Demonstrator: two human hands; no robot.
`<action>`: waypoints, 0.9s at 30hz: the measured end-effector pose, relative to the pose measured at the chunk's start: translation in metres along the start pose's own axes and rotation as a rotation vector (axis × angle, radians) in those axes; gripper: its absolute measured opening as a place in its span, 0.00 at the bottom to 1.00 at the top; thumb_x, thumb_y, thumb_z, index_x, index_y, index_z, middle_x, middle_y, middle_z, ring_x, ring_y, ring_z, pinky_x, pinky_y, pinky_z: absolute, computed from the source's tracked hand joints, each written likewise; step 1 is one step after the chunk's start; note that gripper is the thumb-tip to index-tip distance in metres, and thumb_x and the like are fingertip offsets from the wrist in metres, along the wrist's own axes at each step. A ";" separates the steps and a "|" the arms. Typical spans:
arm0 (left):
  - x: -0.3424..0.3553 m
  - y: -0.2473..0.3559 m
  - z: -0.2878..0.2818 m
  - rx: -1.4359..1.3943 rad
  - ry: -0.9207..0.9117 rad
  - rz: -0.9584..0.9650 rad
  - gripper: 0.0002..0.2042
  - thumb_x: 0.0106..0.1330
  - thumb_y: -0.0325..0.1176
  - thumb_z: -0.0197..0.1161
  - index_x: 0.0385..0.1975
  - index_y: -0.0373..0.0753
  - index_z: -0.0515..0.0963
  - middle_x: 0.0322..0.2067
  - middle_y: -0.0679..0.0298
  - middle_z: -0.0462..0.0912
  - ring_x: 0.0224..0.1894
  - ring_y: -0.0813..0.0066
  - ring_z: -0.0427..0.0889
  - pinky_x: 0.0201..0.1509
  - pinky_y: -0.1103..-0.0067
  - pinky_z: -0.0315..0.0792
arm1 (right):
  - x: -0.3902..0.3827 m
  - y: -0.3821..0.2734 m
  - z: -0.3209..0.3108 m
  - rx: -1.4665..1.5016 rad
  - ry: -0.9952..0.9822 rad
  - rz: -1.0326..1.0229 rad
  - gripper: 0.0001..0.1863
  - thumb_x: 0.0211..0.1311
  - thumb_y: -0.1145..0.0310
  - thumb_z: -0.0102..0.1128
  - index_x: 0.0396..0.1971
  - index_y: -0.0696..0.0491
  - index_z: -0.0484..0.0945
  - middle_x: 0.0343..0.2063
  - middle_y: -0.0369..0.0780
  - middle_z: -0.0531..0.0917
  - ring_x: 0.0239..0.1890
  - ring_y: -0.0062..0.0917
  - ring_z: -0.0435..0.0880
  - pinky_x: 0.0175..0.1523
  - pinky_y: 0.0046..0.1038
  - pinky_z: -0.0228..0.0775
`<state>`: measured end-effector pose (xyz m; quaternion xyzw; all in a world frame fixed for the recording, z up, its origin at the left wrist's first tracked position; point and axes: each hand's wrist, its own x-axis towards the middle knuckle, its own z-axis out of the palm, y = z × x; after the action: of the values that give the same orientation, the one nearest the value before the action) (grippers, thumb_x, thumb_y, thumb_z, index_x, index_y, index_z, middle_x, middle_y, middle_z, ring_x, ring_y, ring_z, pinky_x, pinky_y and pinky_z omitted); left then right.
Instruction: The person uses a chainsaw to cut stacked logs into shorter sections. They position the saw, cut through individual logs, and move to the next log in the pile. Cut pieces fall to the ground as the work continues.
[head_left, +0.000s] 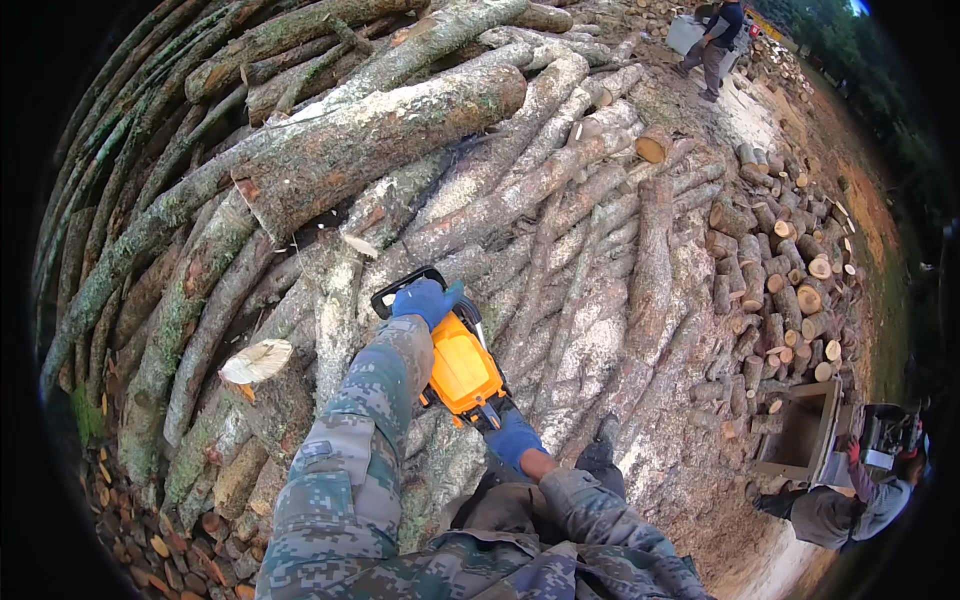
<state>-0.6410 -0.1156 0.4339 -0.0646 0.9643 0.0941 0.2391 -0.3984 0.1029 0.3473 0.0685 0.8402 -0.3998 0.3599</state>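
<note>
I hold a chainsaw (pixel 465 372) with an orange body in front of me, above a pile of bark-covered logs. My left hand (pixel 425 300), in a blue glove, is closed round its front handle, beside the black hand guard. At the rear end, my right hand (pixel 515 440), also gloved in blue, grips the back handle; its fingers are partly hidden. The saw's bar and chain cannot be clearly made out. Ahead of the saw lies a thick log (pixel 375 140) with sawdust along its top. A pale cut log end (pixel 257 362) faces up to the left.
Long logs cover the ground at the left and ahead. Short cut rounds (pixel 790 270) are heaped on the right. One person (pixel 712 45) stands far off at the upper right; another person (pixel 845 510) bends by a machine (pixel 885 435) at the lower right. Sawdust lies over the logs.
</note>
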 end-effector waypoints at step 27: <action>-0.006 -0.014 -0.004 -0.077 0.042 0.035 0.41 0.73 0.70 0.44 0.48 0.33 0.87 0.51 0.44 0.86 0.53 0.45 0.86 0.57 0.56 0.77 | -0.035 -0.050 -0.032 -0.081 -0.043 0.029 0.36 0.55 0.47 0.72 0.55 0.60 0.78 0.48 0.60 0.85 0.52 0.54 0.85 0.55 0.45 0.77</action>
<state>-0.6349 -0.1300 0.4382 -0.0589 0.9657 0.1338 0.2144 -0.4107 0.0983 0.4147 0.0571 0.8467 -0.3614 0.3862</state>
